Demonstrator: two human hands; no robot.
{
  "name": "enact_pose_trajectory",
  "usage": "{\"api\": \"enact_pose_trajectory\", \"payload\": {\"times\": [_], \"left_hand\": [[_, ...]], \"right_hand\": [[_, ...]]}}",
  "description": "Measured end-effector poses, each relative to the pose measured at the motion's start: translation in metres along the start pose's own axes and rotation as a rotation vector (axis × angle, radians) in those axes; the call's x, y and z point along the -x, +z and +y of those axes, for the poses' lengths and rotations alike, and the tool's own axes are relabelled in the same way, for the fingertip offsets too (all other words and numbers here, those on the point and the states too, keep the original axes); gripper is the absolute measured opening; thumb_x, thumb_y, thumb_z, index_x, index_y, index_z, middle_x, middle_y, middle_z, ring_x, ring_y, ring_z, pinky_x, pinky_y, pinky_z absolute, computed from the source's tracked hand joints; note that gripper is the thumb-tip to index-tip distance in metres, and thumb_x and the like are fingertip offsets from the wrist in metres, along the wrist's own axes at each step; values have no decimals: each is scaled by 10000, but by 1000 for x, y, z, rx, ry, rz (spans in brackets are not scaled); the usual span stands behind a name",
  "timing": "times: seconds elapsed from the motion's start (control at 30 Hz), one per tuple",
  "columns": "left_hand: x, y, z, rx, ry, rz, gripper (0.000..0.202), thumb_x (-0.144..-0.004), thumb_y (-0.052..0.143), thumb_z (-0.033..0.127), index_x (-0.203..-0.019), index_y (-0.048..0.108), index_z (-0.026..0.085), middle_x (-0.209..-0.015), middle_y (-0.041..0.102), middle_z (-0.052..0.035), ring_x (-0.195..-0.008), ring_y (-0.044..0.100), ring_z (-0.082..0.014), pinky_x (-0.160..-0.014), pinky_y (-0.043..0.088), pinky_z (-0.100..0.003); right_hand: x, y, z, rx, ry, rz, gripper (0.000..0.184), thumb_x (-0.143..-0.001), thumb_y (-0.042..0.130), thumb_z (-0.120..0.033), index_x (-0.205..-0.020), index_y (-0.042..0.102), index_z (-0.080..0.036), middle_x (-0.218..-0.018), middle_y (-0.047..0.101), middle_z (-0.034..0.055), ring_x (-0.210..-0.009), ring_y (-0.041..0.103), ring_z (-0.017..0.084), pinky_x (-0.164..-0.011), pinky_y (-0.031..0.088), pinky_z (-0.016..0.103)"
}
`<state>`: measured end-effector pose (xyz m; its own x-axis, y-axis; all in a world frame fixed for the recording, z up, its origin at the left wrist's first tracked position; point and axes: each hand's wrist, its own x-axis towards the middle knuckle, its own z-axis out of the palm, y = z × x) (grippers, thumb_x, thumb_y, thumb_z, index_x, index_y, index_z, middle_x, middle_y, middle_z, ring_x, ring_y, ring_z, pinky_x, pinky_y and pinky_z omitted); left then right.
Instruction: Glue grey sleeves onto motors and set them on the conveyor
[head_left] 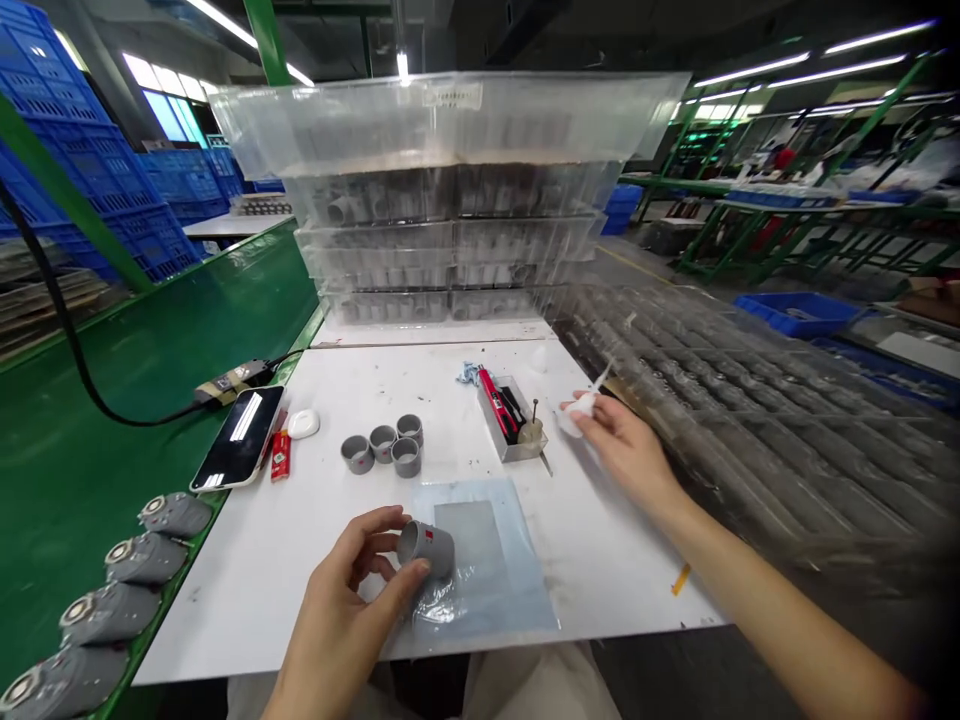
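Gripping a grey plastic sleeve (426, 548) with a red mark in the left hand (337, 610), fingers curled around its body, low over a pale blue plastic sheet (487, 560) at the near side of the white worktable (247, 610). Pinching a small white piece (582, 406), too blurred to name exactly, narrowly between thumb and fingertips of the right hand (622, 445), just beside a metal tray (520, 440) holding a red utility knife (496, 402). Standing in a touching cluster left of the tray, four grey rings (383, 444). Lying farther left, a smartphone (238, 438), a small red box (280, 456) and a white earbud case (303, 424). Rising beyond the table, stacked clear trays (450, 230) packed with grey sleeves. Lining the green bench (67, 480), a row of grey capped parts (142, 558).
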<state>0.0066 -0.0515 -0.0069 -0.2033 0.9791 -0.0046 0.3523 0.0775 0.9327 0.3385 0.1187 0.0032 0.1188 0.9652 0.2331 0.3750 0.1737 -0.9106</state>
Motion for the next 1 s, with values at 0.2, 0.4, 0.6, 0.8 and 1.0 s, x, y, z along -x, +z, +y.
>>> {"api": "enact_pose_trajectory", "payload": {"times": [0.2, 0.4, 0.6, 0.8, 1.0], "left_hand": [[16, 10, 0, 411, -182, -41, 393, -859, 853, 360, -1241, 772, 308, -1369, 695, -45, -1163, 715, -216, -987, 617, -283], [16, -7, -1, 301, -131, -97, 239, -941, 798, 403, -1164, 833, 323, -1362, 666, -44, -901, 716, -159, -829, 603, -244], [12, -13, 4, 434, -246, -145, 300, -968, 769, 453, -1200, 810, 266, -1038, 808, -52, -753, 686, -152, -732, 566, -237], [18, -4, 12, 362, -318, -83, 464, -774, 951, 381, -1181, 765, 258, -985, 824, -23, -766, 728, -163, -683, 601, -228], [20, -4, 16, 281, -370, -77, 539, -771, 944, 469, -1241, 786, 257, -712, 738, 23, -808, 788, -214, -722, 649, -256]], "right_hand": [[103, -9, -34, -3, 95, 172, 566, -895, 822, -578, -1380, 759, -294, -1124, 849, 72, -953, 799, 288, -932, 659, 445], [171, 24, -30, -274, 102, 337, 246, -849, 904, -418, -1026, 839, -259, -945, 815, 55, -764, 718, 231, -677, 602, 339], [183, 66, -51, -385, 13, 385, 411, -1043, 643, -574, -873, 784, -228, -877, 742, 82, -782, 659, 232, -616, 485, 336], [186, 88, -60, -458, -62, 346, 428, -1094, 552, -550, -934, 799, -239, -867, 729, 59, -638, 583, 192, -533, 439, 327], [193, 90, -65, -507, -31, 206, 347, -1102, 536, -499, -1049, 799, -280, -911, 685, 22, -695, 568, 176, -587, 442, 317]]}}
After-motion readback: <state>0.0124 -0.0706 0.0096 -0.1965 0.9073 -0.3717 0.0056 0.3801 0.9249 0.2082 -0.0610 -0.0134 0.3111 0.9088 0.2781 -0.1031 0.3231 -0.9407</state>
